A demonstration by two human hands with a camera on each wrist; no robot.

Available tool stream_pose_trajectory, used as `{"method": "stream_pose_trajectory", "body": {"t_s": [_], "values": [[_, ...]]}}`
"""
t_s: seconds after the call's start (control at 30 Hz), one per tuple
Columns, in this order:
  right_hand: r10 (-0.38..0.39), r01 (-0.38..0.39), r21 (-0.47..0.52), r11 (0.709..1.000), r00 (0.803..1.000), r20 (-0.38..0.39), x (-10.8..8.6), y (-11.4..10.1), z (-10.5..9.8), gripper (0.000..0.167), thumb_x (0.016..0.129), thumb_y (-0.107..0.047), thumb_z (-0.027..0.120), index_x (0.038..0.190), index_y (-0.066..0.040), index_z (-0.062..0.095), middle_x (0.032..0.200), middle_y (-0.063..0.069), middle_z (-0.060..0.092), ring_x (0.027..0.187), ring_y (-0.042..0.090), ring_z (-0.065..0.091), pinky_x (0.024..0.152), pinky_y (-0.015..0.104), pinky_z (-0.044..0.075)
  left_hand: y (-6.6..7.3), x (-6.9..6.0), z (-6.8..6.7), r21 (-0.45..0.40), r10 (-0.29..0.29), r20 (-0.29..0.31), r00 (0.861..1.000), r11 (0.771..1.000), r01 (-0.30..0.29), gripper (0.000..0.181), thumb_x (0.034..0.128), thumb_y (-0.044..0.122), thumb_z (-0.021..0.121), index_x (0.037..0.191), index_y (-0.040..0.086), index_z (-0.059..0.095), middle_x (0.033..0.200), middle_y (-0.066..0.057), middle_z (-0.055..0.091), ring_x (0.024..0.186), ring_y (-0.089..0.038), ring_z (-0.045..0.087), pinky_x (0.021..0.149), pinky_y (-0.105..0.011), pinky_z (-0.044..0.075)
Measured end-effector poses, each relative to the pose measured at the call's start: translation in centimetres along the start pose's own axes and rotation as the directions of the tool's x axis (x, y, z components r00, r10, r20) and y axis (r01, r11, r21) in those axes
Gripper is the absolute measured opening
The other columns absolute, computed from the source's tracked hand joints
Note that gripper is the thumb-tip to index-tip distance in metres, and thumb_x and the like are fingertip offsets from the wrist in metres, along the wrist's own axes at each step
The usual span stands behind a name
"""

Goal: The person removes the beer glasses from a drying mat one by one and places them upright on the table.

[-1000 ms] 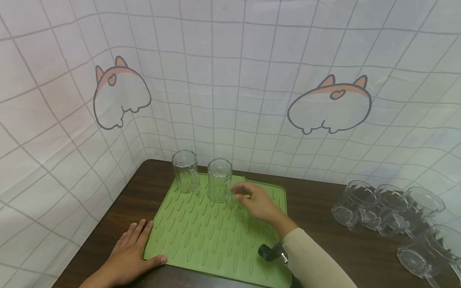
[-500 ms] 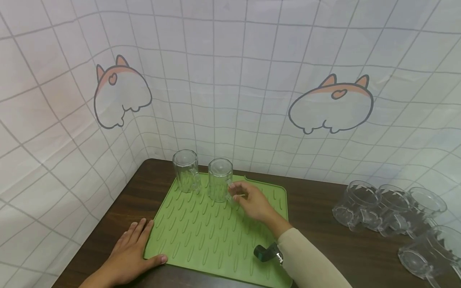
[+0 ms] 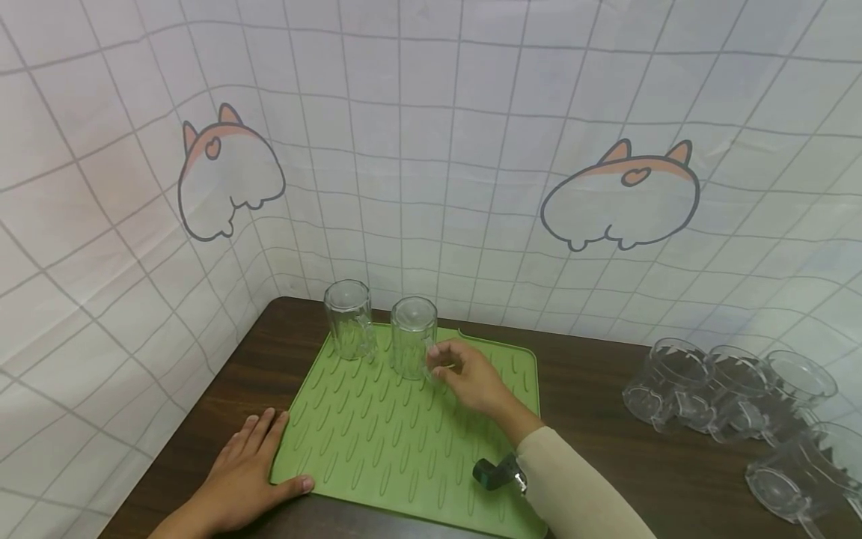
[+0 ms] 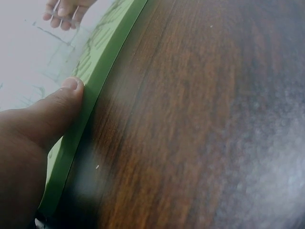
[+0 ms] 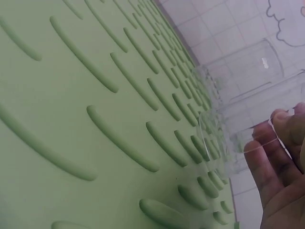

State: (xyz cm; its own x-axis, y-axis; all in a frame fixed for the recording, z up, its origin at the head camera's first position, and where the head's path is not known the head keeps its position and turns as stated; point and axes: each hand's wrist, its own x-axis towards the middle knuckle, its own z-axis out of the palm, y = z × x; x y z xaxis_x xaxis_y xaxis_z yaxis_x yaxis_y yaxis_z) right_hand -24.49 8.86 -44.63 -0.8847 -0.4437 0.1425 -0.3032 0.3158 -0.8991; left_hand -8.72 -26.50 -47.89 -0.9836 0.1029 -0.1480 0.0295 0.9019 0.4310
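Observation:
Two clear glass mugs stand upside down at the far side of a green ridged mat (image 3: 377,442). My right hand (image 3: 468,378) is at the handle of the nearer-right mug (image 3: 409,337), its fingers and thumb curled round that handle. In the right wrist view, the fingertips (image 5: 255,148) show against the clear glass. The other mug (image 3: 346,322) stands to its left, apart from it. My left hand (image 3: 245,468) lies with fingers spread at the mat's left front corner, and its thumb (image 4: 66,98) rests on the mat's edge in the left wrist view.
Several more glass mugs (image 3: 673,382) stand mouth up on the dark wood table (image 3: 606,464) at the right, with another mug (image 3: 781,479) nearer the front. A white gridded curtain (image 3: 485,187) hangs behind and at the left. A wrist device (image 3: 494,473) shows beneath the right sleeve.
My right hand has shifted slightly left and its fingers have taken hold of the mug's handle. The mugs, the mat and my left hand stay in place.

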Motion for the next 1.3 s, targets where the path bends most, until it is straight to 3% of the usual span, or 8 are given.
{"method": "stream_pose_trajectory", "body": {"t_s": [0.37, 0.63, 0.9, 1.3], "values": [[-0.003, -0.001, 0.048, 0.999, 0.997, 0.077, -0.8, -0.4, -0.1, 0.02, 0.099, -0.002, 0.067, 0.118, -0.009, 0.067, 0.108, 0.002, 0.072, 0.104, 0.021, 0.069, 0.089, 0.032, 0.057, -0.1, 0.0, 0.0, -0.003, -0.016, 0.023, 1.0, 1.0, 0.016, 0.128, 0.0785, 0.085, 0.06, 0.162, -0.002, 0.017, 0.165, -0.031, 0.01, 0.149, -0.055, 0.005, 0.114, -0.07, 0.006], [-0.03, 0.024, 0.054, 0.998, 0.994, 0.106, -1.6, -0.7, -0.3, 0.016, 0.098, -0.002, 0.067, 0.113, -0.005, 0.065, 0.109, 0.004, 0.072, 0.106, 0.022, 0.07, 0.092, 0.031, 0.056, -0.1, 0.0, 0.1, -0.002, -0.011, 0.018, 1.0, 1.0, 0.011, 0.125, 0.0807, 0.082, 0.061, 0.162, -0.002, 0.018, 0.165, -0.032, 0.011, 0.149, -0.056, 0.006, 0.113, -0.071, 0.008], [-0.036, 0.037, -0.004, 0.999, 0.992, 0.124, -3.0, -1.6, -1.4, 0.015, 0.098, -0.004, 0.068, 0.113, -0.008, 0.065, 0.107, 0.001, 0.072, 0.104, 0.02, 0.07, 0.09, 0.031, 0.057, -0.2, 0.0, 0.0, -0.016, -0.018, 0.031, 0.999, 1.0, 0.018, 0.126, 0.0794, 0.084, 0.061, 0.163, -0.001, 0.016, 0.166, -0.03, 0.009, 0.15, -0.055, 0.003, 0.114, -0.07, 0.006], [-0.06, 0.053, 0.049, 0.997, 0.986, 0.159, -4.4, -2.1, -2.2, 0.016, 0.097, -0.001, 0.068, 0.111, -0.007, 0.064, 0.105, 0.001, 0.071, 0.101, 0.019, 0.071, 0.087, 0.031, 0.058, 0.1, 0.2, -0.2, 0.006, -0.01, 0.025, 1.0, 1.0, 0.01, 0.125, 0.0803, 0.083, 0.06, 0.162, -0.001, 0.018, 0.165, -0.031, 0.011, 0.149, -0.056, 0.007, 0.113, -0.071, 0.009]]}}
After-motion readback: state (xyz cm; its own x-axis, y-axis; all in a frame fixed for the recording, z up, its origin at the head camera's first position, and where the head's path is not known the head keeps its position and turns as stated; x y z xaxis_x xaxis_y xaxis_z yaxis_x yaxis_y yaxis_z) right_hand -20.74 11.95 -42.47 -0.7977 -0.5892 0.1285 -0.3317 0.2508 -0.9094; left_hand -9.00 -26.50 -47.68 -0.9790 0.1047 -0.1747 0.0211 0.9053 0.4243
